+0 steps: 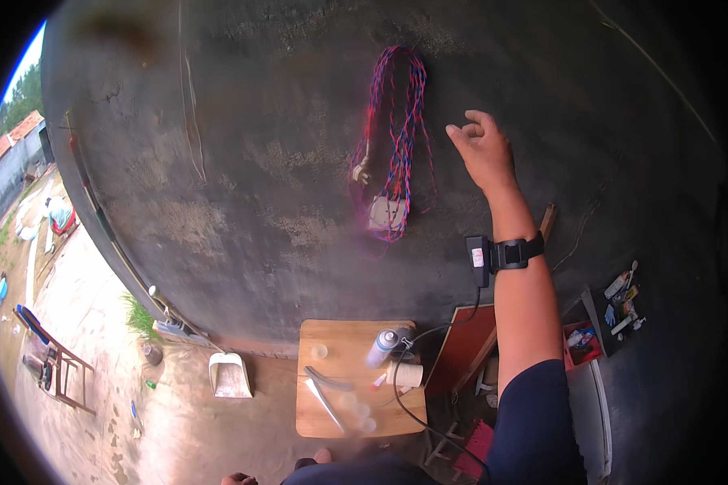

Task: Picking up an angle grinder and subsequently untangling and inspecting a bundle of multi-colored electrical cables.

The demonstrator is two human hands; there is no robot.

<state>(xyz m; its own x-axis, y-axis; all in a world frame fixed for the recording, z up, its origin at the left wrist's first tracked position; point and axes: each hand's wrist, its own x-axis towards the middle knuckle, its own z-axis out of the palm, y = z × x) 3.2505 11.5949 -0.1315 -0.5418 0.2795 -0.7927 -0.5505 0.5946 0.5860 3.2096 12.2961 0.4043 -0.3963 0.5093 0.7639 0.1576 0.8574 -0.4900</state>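
Observation:
My right hand (485,151) is raised in front of the dark wall, its fingers loosely bent with a gap to the thumb. Nothing shows in it. Left of it, apart from the fingers, a looped bundle of red and blue twisted electrical cable (398,137) hangs on the wall. At its lower end is a white socket block (387,213), and a pale plug (361,171) dangles on its left side. My left hand (239,479) only just enters at the lower edge; most of its fingers are cut off.
Below stands a small wooden table (332,333) with a spray can (382,347), a roll (404,374), clear cups and strips. A white dustpan (230,376) lies left of it. A wooden chair (65,372) stands far left. A black cable runs from my right wrist device (510,255).

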